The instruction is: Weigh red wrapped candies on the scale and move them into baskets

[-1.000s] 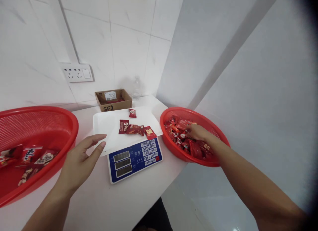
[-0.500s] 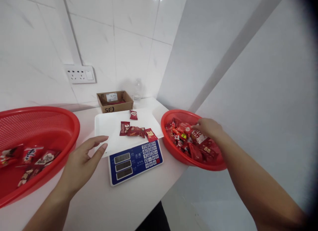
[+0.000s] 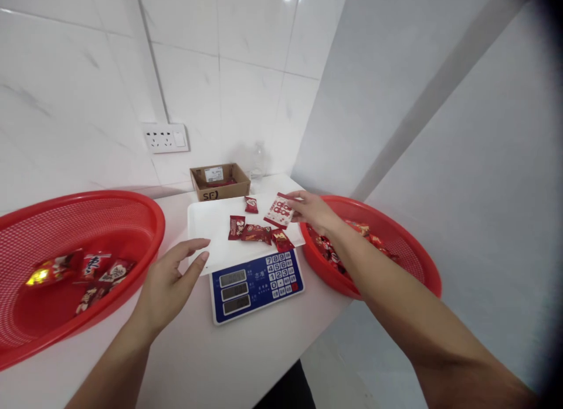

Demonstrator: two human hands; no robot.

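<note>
My right hand [image 3: 310,211] pinches a white-and-red snack packet [image 3: 280,210] by its edge, over the right side of the scale's white tray [image 3: 211,254]. Several small red wrapped candies [image 3: 256,234] lie on that tray. My left hand [image 3: 169,286] is beside the tray's left front corner, thumb and fingers apart, holding nothing. The blue keypad panel of the digital scale [image 3: 259,283] faces me. At the right, a red plastic basket [image 3: 416,245] holds many red-wrapped sweets, partly hidden by my right forearm.
A larger red basket [image 3: 149,221] with several packets [image 3: 94,265] stands at the left. Behind the scale are a small cardboard box [image 3: 226,193] and a clear plastic bottle [image 3: 258,161]. A wall socket [image 3: 166,138] sits above. The white table [image 3: 193,350] ends near a grey wall at right.
My right hand has lifted the white-and-red packet out of the right basket and carried it left over the scale tray. My left hand keeps its place by the tray; the view has shifted slightly.
</note>
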